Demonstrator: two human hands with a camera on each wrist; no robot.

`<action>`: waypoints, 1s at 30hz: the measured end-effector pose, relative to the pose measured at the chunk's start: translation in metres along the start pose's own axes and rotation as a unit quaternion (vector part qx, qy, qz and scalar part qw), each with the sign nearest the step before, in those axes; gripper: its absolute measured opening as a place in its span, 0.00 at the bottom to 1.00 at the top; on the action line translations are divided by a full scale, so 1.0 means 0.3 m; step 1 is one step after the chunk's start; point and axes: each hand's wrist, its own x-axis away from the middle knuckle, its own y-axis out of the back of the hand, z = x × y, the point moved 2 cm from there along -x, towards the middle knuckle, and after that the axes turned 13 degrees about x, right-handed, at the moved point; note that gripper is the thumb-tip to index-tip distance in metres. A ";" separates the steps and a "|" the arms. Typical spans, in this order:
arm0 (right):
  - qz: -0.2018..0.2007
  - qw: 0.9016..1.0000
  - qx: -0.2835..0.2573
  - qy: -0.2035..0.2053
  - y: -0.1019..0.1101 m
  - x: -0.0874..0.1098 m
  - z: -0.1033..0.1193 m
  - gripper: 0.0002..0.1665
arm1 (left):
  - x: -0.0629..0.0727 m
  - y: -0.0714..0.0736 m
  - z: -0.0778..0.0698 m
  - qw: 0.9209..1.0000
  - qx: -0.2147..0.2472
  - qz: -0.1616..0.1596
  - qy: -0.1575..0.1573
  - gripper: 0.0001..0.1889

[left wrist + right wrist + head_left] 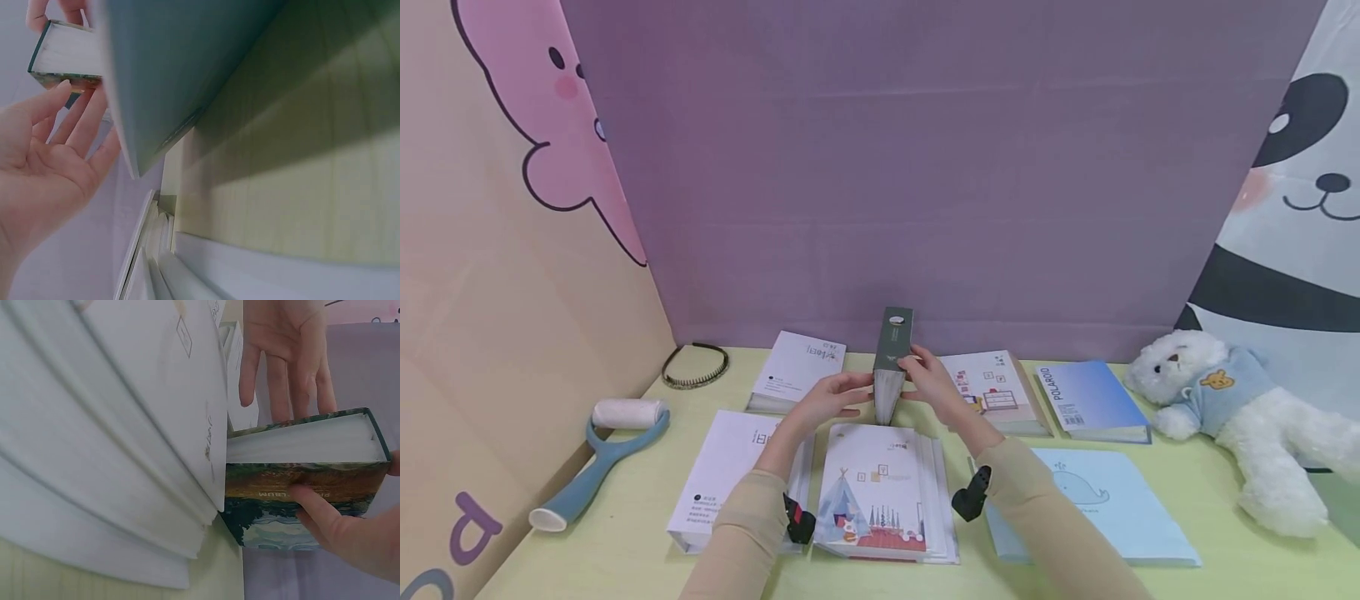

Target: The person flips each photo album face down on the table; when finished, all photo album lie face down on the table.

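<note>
1. Beige sleeves [733,529] are angling inward.
2. Right hand [936,386] is gripping the green album [891,346], standing behind the tent-print book [874,483].
3. Left hand [829,400] is extending fingers alongside (released, that one!).

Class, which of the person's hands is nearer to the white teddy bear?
Right. The right hand grips the green album, left of the teddy bear; the left hand is farther left, at the album's opposite side.

Right fingers [917,364] grip a green-spined book [893,337] — left fingers [851,382] beside it.
</note>
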 end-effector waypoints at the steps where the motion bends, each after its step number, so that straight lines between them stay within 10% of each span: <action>1: 0.000 1.000 0.003 -0.003 0.003 0.002 -0.001 0.37 | 0.000 -0.002 0.000 1.000 -0.003 0.004 0.000 0.21; 14: -0.036 0.998 0.058 -0.015 0.041 0.015 -0.031 0.51 | 0.012 -0.025 0.002 0.998 -0.026 0.049 0.025 0.22; 30: -0.039 0.995 0.083 -0.032 0.079 0.009 -0.086 0.43 | 0.008 -0.001 0.027 0.994 -0.102 -0.002 0.034 0.20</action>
